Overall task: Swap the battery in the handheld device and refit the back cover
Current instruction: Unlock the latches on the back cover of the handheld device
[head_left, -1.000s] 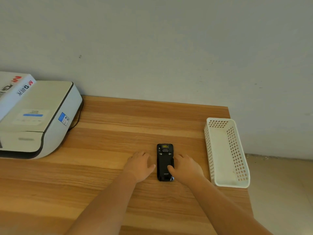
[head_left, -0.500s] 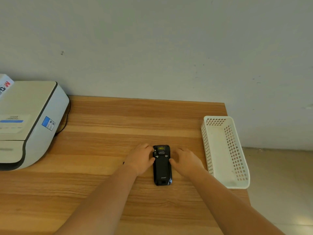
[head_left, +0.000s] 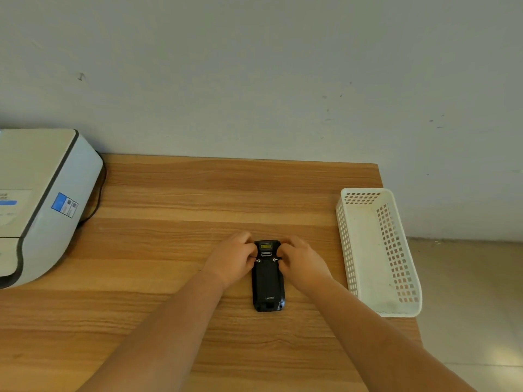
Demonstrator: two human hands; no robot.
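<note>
A black handheld device (head_left: 267, 281) lies face down on the wooden table (head_left: 169, 250), its back cover on and facing up. My left hand (head_left: 233, 260) rests against its upper left edge, thumb at the small left latch. At the upper right edge sits my right hand (head_left: 302, 261), thumb at the right latch. Both hands pinch the top part of the device from either side. No spare battery shows anywhere.
An empty white perforated basket (head_left: 396, 311) stands at the table's right edge. A white printer (head_left: 42, 199) with a black cable occupies the left side. The wall is close behind the table, and the floor drops off to the right.
Both hands slid from beside the device's lower half up to its top end, with thumbs now on the two latches. The view has shifted right and down.
</note>
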